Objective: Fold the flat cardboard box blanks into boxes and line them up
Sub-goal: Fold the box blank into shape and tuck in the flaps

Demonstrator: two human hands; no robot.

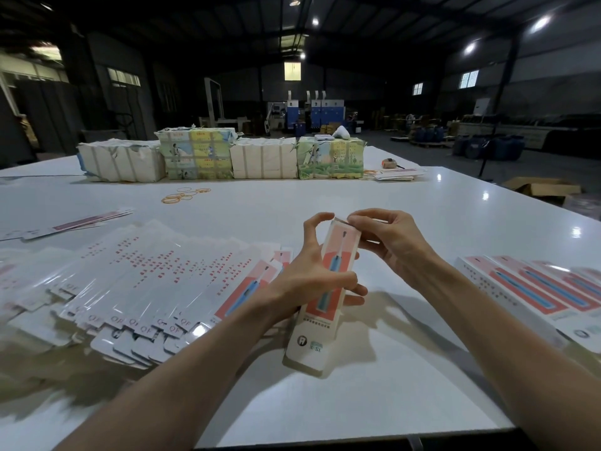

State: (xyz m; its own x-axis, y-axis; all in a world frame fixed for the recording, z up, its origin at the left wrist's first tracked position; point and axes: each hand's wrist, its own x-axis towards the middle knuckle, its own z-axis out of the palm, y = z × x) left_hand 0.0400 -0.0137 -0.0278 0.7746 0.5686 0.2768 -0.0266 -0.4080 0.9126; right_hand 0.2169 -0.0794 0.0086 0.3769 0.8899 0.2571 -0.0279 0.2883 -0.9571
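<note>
A long narrow box [312,340], white and salmon with a blue toothbrush picture, stands slanted above the white table [374,402], its far end raised. My left hand [312,275] grips its middle, fingers curled round both sides. My right hand [387,242] pinches the flap at the far top end. A fanned spread of flat box blanks [156,281] lies to the left. Folded boxes [536,294] lie side by side at the right edge.
Wrapped paper bundles [224,154] stand in a row across the far side of the table. Rubber bands [185,194] lie in front of them. More flat blanks [395,174] and a tape measure [388,163] sit at the far right. A few blanks [74,222] lie far left.
</note>
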